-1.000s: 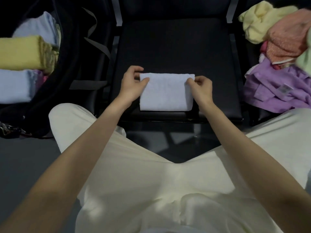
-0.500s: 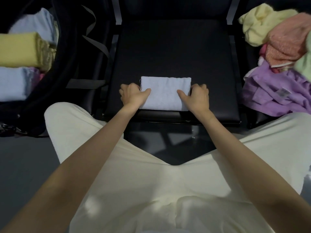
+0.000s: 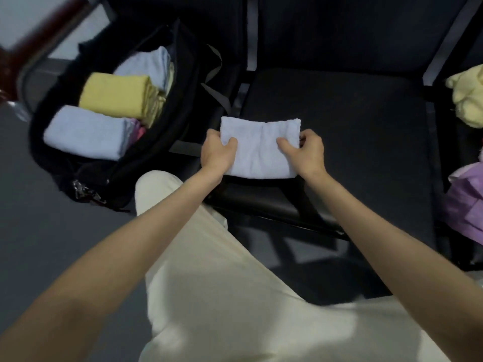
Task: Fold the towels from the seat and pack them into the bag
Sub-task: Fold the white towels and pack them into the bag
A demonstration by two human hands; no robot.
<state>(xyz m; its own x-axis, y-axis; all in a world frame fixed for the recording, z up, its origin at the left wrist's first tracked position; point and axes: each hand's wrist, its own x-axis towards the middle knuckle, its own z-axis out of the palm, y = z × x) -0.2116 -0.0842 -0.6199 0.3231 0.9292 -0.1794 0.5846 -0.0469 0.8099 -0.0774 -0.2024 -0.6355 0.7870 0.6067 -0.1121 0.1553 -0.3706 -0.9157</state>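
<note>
Both hands hold a folded white towel (image 3: 260,150) over the front left corner of the black seat (image 3: 339,131). The left hand (image 3: 217,155) grips its left end, the right hand (image 3: 304,152) its right end, thumbs on top and fingers curled round the edges.

Just to the left, the open black bag (image 3: 167,142) sits on the grey floor (image 3: 31,231). Inside it lie a folded blue towel (image 3: 83,135), a folded yellow towel (image 3: 117,96) beside it, and another pale blue one (image 3: 147,65) further back. Grey straps (image 3: 217,84) hang between the bag and the seat.

At the right edge, a crumpled yellow towel (image 3: 467,97) and a purple towel (image 3: 467,202) lie on the next seat. Cream trousers (image 3: 222,296) fill the foreground.
</note>
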